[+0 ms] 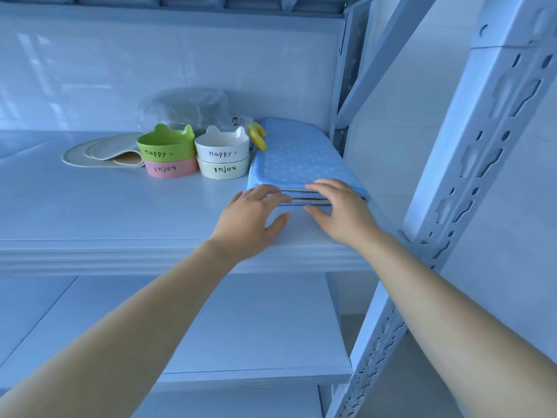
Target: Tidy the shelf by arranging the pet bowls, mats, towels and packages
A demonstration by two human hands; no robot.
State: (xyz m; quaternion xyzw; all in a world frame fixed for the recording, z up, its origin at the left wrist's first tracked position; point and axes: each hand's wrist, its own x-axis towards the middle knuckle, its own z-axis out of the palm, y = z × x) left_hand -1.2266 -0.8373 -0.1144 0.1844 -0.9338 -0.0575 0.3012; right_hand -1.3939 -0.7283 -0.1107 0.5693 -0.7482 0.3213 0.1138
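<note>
Hands at folded blue dotted fabric mat [301,158] — front edge.
Left hand [251,218] and right hand [340,211] rest there, fingers loosely spread, gripping nothing; soft, floppy — support underneath.

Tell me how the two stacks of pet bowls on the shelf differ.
The left stack has a green bowl over a pink bowl; the right stack has a white bowl over a cream bowl. The right stack stands beside the folded blue mat; the left stack stands by the flat cream mats. Shared: eared top bowls reading "Happy", bottom bowls reading "Enjoy".
</note>
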